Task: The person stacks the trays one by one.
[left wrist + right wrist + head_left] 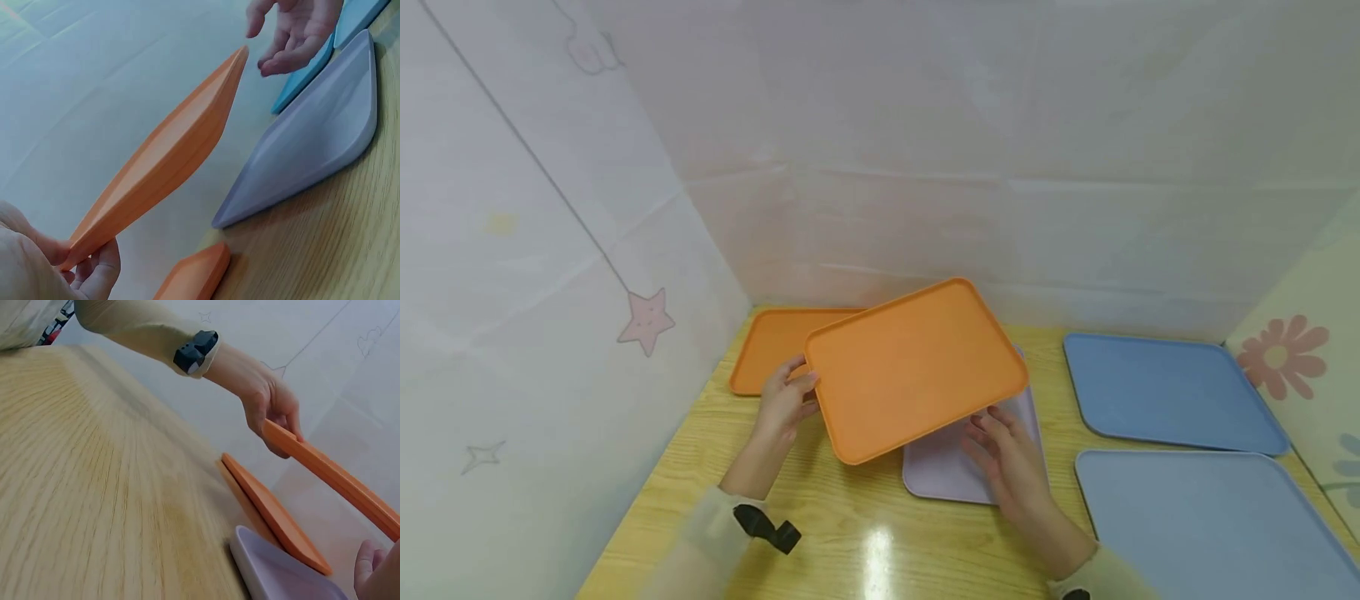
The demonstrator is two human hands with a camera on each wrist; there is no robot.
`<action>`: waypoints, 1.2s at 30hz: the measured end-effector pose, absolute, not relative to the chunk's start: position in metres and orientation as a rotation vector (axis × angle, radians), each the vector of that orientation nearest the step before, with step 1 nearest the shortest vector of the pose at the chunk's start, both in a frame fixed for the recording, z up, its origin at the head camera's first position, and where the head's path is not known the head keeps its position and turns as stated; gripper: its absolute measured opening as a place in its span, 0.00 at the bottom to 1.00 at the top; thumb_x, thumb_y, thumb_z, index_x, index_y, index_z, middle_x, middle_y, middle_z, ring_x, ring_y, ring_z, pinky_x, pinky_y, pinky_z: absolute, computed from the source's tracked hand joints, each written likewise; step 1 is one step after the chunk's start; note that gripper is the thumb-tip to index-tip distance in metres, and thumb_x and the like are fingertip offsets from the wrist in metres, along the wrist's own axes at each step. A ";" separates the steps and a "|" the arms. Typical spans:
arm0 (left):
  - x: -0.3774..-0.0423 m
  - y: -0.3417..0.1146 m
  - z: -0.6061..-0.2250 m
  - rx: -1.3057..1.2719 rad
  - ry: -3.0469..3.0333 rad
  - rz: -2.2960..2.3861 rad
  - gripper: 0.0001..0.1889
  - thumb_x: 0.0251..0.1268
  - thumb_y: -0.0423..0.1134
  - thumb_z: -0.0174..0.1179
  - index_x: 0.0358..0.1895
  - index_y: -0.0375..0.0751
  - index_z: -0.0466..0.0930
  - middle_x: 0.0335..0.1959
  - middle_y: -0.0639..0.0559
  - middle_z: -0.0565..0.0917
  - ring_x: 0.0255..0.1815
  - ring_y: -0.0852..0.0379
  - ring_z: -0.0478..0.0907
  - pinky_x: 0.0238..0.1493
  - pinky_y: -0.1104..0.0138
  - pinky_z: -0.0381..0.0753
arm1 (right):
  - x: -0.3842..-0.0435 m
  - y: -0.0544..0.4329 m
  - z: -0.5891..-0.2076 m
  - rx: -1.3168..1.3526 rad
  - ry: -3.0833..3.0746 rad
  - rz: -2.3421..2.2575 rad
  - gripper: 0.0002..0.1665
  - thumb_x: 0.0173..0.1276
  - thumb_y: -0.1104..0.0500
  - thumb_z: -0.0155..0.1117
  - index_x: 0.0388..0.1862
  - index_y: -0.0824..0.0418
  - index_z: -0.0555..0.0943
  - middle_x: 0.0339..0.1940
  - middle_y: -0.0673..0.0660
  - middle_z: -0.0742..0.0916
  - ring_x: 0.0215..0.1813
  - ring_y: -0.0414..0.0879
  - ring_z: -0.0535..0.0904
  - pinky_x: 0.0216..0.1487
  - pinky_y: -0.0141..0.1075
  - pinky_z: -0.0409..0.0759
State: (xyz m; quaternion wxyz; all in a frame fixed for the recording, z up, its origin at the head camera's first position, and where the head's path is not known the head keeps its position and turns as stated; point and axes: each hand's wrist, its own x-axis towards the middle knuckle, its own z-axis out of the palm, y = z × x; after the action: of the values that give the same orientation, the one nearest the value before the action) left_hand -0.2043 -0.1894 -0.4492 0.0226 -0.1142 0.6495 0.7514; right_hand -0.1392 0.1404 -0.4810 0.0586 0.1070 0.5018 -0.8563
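My left hand pinches the left edge of a rectangular orange tray, thumb on top and fingers beneath. Raised above the table, the tray tilts with its right end higher in the head view. Just under its lower right edge is my right hand, fingers loosely bent; the left wrist view shows this hand apart from the tray. A lilac tray lies below, partly covered by the raised tray and my right hand. Behind my left hand, another orange tray lies flat at the back left, partly hidden.
On the right of the wooden table lie a blue tray and, nearer, a light blue tray. Pale cloth with printed figures hangs behind and along the sides. A black wrist camera sits on my left sleeve.
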 end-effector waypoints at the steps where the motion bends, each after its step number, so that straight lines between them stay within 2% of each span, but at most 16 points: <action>1: -0.205 -0.185 -0.450 -0.360 2.004 2.344 0.27 0.77 0.32 0.55 0.75 0.40 0.62 0.49 0.45 0.82 0.41 0.55 0.85 0.42 0.63 0.88 | -0.139 0.139 -0.481 0.321 1.500 -2.607 0.28 0.79 0.58 0.56 0.71 0.63 0.60 0.56 0.56 0.78 0.59 0.49 0.79 0.63 0.44 0.80; 7: -0.202 -0.163 -0.454 -0.326 1.992 2.387 0.28 0.77 0.33 0.54 0.76 0.40 0.60 0.55 0.40 0.79 0.44 0.54 0.84 0.43 0.64 0.87 | -0.140 0.133 -0.476 0.337 1.382 -2.692 0.29 0.77 0.63 0.57 0.71 0.56 0.59 0.58 0.54 0.77 0.57 0.47 0.78 0.64 0.46 0.80; 12: -0.199 -0.150 -0.458 -0.265 1.981 2.413 0.28 0.77 0.32 0.54 0.76 0.39 0.59 0.56 0.39 0.77 0.48 0.52 0.82 0.46 0.60 0.88 | -0.144 0.133 -0.474 0.368 1.324 -2.719 0.42 0.75 0.68 0.57 0.78 0.45 0.51 0.60 0.55 0.74 0.59 0.48 0.78 0.63 0.47 0.80; 16: -0.199 -0.141 -0.459 -0.247 1.972 2.430 0.29 0.75 0.31 0.57 0.75 0.38 0.60 0.55 0.40 0.77 0.50 0.51 0.80 0.47 0.57 0.88 | -0.151 0.137 -0.473 0.390 1.339 -2.736 0.49 0.75 0.69 0.58 0.81 0.38 0.45 0.60 0.56 0.72 0.57 0.47 0.79 0.57 0.45 0.84; 20: -0.199 -0.133 -0.461 -0.235 1.945 2.447 0.28 0.73 0.30 0.59 0.72 0.39 0.62 0.51 0.41 0.78 0.48 0.51 0.81 0.45 0.55 0.88 | -0.159 0.141 -0.473 0.424 1.374 -2.764 0.50 0.74 0.70 0.57 0.82 0.39 0.44 0.58 0.55 0.73 0.51 0.46 0.80 0.49 0.42 0.86; 25: -0.197 -0.128 -0.464 -0.202 1.937 2.450 0.27 0.71 0.27 0.59 0.69 0.39 0.61 0.47 0.43 0.76 0.44 0.52 0.81 0.43 0.55 0.88 | -0.165 0.146 -0.472 0.474 1.471 -2.728 0.51 0.72 0.71 0.56 0.83 0.43 0.43 0.55 0.54 0.73 0.47 0.45 0.81 0.45 0.40 0.87; 31: -0.195 -0.126 -0.466 -0.167 1.936 2.413 0.27 0.69 0.26 0.60 0.67 0.34 0.59 0.47 0.43 0.73 0.44 0.51 0.80 0.45 0.51 0.88 | -0.170 0.154 -0.473 0.504 1.524 -2.692 0.52 0.71 0.72 0.56 0.84 0.45 0.44 0.51 0.53 0.72 0.41 0.44 0.82 0.40 0.39 0.87; 36: -0.195 -0.127 -0.468 -0.155 1.923 2.382 0.29 0.67 0.24 0.61 0.66 0.31 0.57 0.50 0.42 0.68 0.45 0.51 0.77 0.49 0.50 0.86 | -0.172 0.161 -0.474 0.490 1.590 -2.644 0.50 0.72 0.70 0.57 0.84 0.46 0.47 0.55 0.53 0.73 0.42 0.43 0.83 0.39 0.39 0.88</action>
State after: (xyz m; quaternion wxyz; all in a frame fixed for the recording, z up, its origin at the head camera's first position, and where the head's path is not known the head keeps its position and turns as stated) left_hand -0.1947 -0.1273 -0.4680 0.0382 -0.0506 0.6270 0.7764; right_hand -0.1724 0.1607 -0.4735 0.0089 0.1568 0.5089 -0.8464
